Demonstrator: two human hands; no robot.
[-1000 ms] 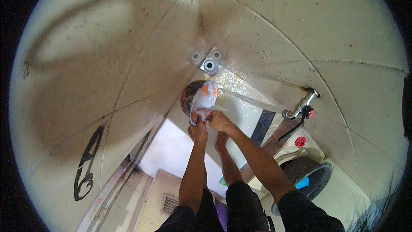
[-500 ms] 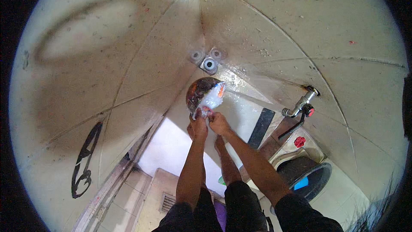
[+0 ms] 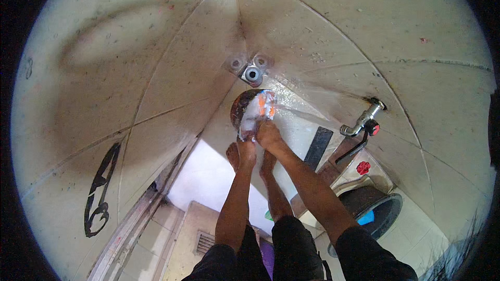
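The white-and-orange plastic pouch (image 3: pixel 256 114) is pinched between both hands, right over a dark round bowl (image 3: pixel 240 108) on the wet floor, a bit below the metal drain (image 3: pixel 252 74). Left hand (image 3: pixel 246 147) fingers wrap its bottom end, right hand (image 3: pixel 267 133) fingers clamp its side. The wall tap (image 3: pixel 363 120) sits well off to the right of the drain.

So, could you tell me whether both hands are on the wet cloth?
Yes, the left hand and right hand both grip the white-and-orange cloth.
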